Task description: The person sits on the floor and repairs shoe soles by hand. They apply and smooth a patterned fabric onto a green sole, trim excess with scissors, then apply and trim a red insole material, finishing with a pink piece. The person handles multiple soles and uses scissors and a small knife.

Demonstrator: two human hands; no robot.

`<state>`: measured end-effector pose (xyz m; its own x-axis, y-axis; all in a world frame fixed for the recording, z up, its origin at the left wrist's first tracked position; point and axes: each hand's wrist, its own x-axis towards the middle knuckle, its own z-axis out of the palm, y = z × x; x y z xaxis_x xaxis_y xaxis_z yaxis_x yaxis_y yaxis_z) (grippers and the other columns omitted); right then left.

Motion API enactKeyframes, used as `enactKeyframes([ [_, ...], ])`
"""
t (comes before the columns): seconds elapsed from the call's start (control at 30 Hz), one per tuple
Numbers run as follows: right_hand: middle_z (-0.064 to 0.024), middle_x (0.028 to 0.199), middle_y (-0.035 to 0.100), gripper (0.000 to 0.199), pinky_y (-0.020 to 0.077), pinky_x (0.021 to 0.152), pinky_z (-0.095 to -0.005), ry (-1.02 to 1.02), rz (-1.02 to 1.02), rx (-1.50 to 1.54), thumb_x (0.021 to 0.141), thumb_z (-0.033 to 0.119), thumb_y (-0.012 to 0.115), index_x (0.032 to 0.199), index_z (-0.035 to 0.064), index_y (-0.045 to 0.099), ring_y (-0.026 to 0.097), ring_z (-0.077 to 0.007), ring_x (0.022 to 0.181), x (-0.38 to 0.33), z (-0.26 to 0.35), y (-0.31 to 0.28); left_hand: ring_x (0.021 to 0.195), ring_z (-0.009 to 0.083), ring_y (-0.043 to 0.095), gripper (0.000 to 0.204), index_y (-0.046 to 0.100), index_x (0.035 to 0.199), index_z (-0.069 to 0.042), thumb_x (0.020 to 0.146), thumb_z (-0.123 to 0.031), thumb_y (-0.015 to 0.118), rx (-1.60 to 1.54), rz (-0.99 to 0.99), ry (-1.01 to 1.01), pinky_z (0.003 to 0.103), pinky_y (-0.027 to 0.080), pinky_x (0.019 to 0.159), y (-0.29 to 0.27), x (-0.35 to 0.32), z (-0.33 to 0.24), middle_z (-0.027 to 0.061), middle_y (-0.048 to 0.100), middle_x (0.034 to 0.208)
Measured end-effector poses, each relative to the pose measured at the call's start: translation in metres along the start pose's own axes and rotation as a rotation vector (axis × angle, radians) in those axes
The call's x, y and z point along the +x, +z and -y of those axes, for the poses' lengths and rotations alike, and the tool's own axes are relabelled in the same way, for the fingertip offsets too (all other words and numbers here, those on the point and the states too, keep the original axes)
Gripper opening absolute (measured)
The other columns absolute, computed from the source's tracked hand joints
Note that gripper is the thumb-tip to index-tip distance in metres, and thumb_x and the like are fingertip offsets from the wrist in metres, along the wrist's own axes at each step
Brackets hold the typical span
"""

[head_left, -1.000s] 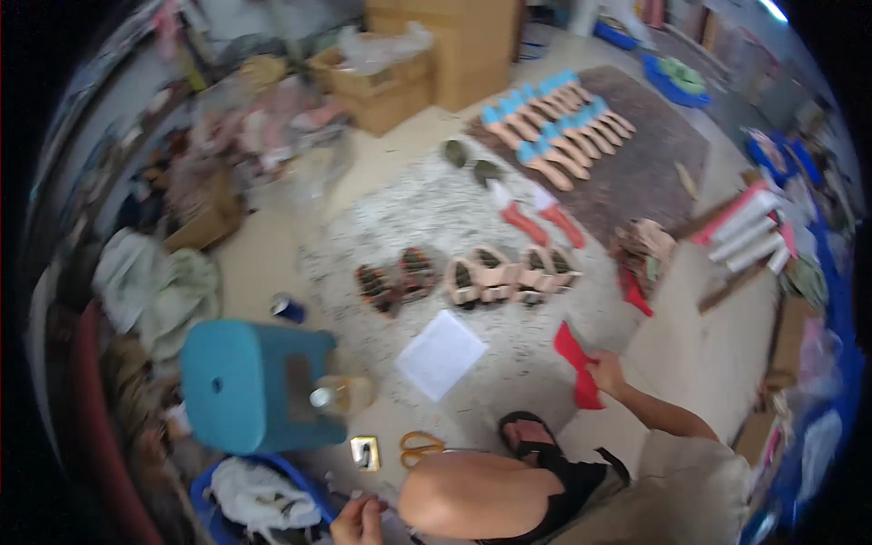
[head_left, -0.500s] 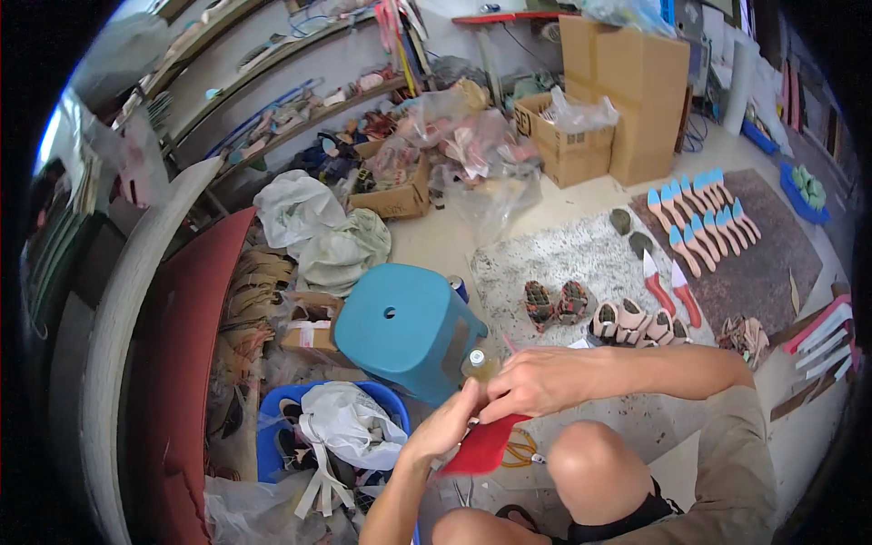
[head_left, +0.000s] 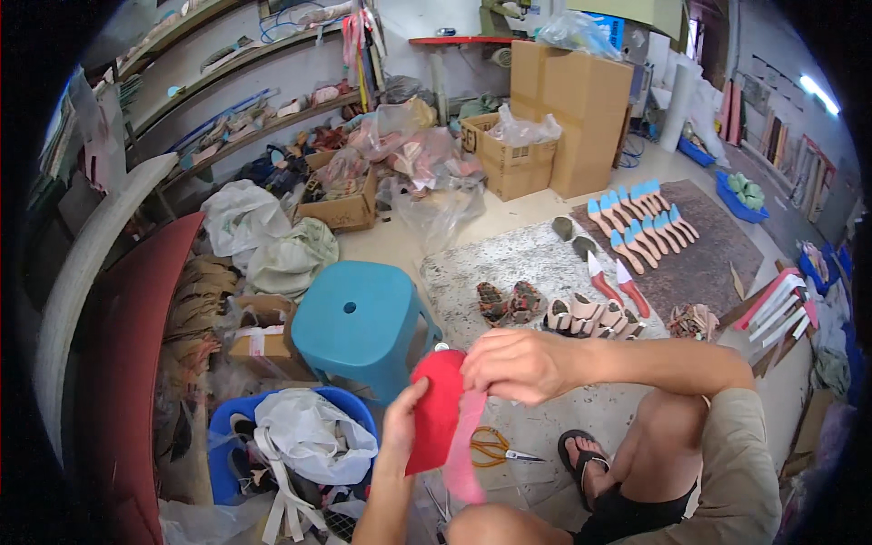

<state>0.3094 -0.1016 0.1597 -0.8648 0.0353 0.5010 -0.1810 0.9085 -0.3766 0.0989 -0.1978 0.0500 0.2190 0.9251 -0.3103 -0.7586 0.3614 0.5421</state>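
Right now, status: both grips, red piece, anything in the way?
Left grip holding red piece. Right grip at its edge, pinching pink strip, strip hanging down. Stool just beyond; scissors on floor.

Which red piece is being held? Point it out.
The plain red piece in the left hand; the white-tipped red pair lies untouched, beyond the right hand.

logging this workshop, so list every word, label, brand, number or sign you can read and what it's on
No text quoted.
Open cardboard box: dark print, not copied here.
Blue panel at the top: pale marks, too small to read.
Red piece in the left hand: no lettering visible.
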Motion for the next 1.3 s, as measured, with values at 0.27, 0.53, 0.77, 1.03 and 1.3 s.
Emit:
enactKeyframes([
  [0.27, -0.0192, 0.086, 0.069, 0.018, 0.0528, 0.074, -0.0405, 0.848, -0.177, -0.110, 0.085, 0.017, 0.066, 0.090, 0.0000, 0.066, 0.068, -0.0341, 0.080, -0.059, 0.000, -0.064, 0.091, 0.0286, 0.068, 0.032, 0.053, 0.122, 0.002, 0.095, -0.013, 0.048, 0.127, -0.049, 0.514, 0.039, 0.056, 0.080, -0.014, 0.070, -0.106, 0.0187, 0.068, 0.108],
  [0.53, -0.0189, 0.092, 0.068, 0.024, 0.0521, 0.078, -0.0402, 0.998, -0.314, -0.057, 0.085, 0.012, 0.062, 0.107, 0.0030, 0.063, 0.067, -0.0322, 0.085, -0.140, -0.050, -0.049, 0.107, 0.0246, 0.061, 0.066, 0.036, 0.145, 0.003, 0.082, 0.007, 0.057, 0.998, -0.677, 0.727, 0.032, 0.048, 0.091, -0.122, 0.111, -0.139, 0.0203, 0.057, 0.128],
  [0.77, -0.0248, 0.092, 0.069, 0.055, 0.0532, 0.080, -0.0406, 1.193, -0.190, 0.801, 0.082, 0.002, 0.047, 0.137, -0.0004, 0.049, 0.070, -0.0324, 0.085, -0.201, -0.081, -0.069, 0.099, 0.0339, 0.065, 0.044, 0.064, 0.120, 0.006, 0.078, 0.003, 0.048, 1.827, -1.118, 0.694, 0.041, 0.050, 0.087, -0.176, 0.128, -0.179, 0.0231, 0.068, 0.108],
  [1.03, -0.0174, 0.063, 0.062, 0.029, 0.0521, 0.053, -0.0457, 0.692, 0.002, -0.192, 0.078, 0.005, 0.057, 0.103, -0.0081, 0.060, 0.067, -0.0328, 0.060, -0.299, -0.115, -0.094, 0.100, 0.0317, 0.064, 0.035, 0.064, 0.118, 0.003, 0.088, -0.015, 0.062, 1.962, -1.053, 0.849, 0.040, 0.051, 0.085, -0.007, 0.183, -0.125, 0.0195, 0.065, 0.116],
  [1.3, -0.0163, 0.072, 0.063, 0.018, 0.0506, 0.057, -0.0389, 0.376, -0.178, -0.320, 0.071, 0.014, 0.061, 0.058, 0.0014, 0.063, 0.066, -0.0278, 0.068, -0.299, -0.182, -0.122, 0.122, 0.0250, 0.053, 0.067, 0.045, 0.136, 0.009, 0.078, -0.006, 0.076, 1.441, -0.110, 0.210, 0.037, 0.043, 0.101, 0.247, 0.240, 0.151, 0.0218, 0.054, 0.134],
])
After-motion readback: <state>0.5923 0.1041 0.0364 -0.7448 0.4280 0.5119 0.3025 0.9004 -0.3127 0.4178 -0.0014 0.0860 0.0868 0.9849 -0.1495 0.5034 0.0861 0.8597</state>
